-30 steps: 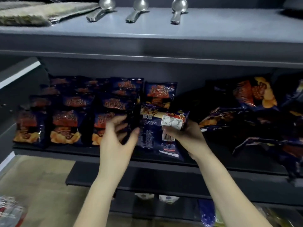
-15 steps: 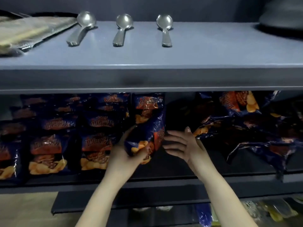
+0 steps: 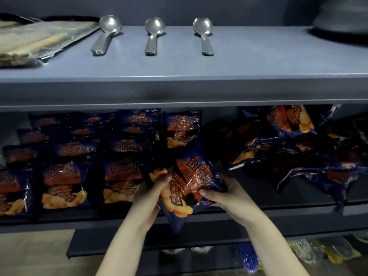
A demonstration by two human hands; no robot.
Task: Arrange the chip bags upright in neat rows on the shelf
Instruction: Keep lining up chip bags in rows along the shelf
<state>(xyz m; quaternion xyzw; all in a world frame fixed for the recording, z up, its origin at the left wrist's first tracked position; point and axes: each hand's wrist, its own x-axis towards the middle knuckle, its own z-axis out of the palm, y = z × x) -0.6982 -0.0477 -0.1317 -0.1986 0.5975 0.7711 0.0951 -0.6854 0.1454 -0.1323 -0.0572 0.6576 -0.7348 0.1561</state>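
Note:
A dark blue chip bag (image 3: pixel 189 182) with red and orange print is tilted in front of the middle shelf (image 3: pixel 278 212), front side toward me. My left hand (image 3: pixel 151 198) grips its left edge and my right hand (image 3: pixel 225 196) grips its right edge, thumb on the front. Left of it, several matching bags (image 3: pixel 63 182) stand upright in rows. One upright bag (image 3: pixel 182 128) stands behind the held one. At the right, more bags (image 3: pixel 294 148) lie in a loose jumbled heap.
The upper shelf (image 3: pixel 239 62) carries three metal spoons (image 3: pixel 153 36), a wrapped flat packet (image 3: pixel 33 40) at left and a dark round object (image 3: pixel 342 18) at right. A lower shelf (image 3: pixel 318 253) holds yellow and blue packets. Beige floor (image 3: pixel 29 253) shows at lower left.
The bag was turned from its back label side to its front. Both hands now grip it, lower and nearer the shelf's front edge. My view has tilted upward.

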